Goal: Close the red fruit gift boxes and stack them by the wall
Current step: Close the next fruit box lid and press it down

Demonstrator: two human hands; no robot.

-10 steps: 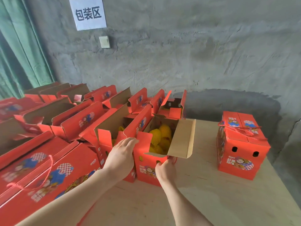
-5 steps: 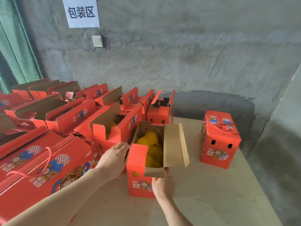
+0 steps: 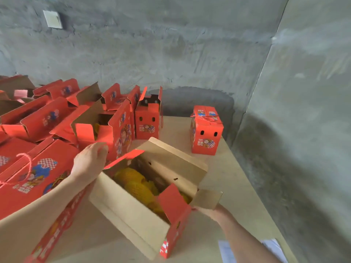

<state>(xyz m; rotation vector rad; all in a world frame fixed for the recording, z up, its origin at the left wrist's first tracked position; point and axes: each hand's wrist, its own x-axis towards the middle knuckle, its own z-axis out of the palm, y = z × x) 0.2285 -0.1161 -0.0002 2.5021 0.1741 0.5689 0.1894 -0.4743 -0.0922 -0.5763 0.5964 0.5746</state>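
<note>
Open red box (image 3: 131, 215), left hand (image 3: 89, 164) on flap (image 3: 124, 158), right hand (image 3: 215, 212) perhaps gripping underneath

Right of the open box (image 3: 121, 211), bare surface (image 3: 226, 177) runs back to the wall (image 3: 171, 54), with one closed box (image 3: 206, 137) standing on it well behind and to the right. Left of and behind the open box, crowded boxes (image 3: 57, 118) with raised flaps block the way. Above the open box its red end flaps (image 3: 173, 200) stand up
</note>
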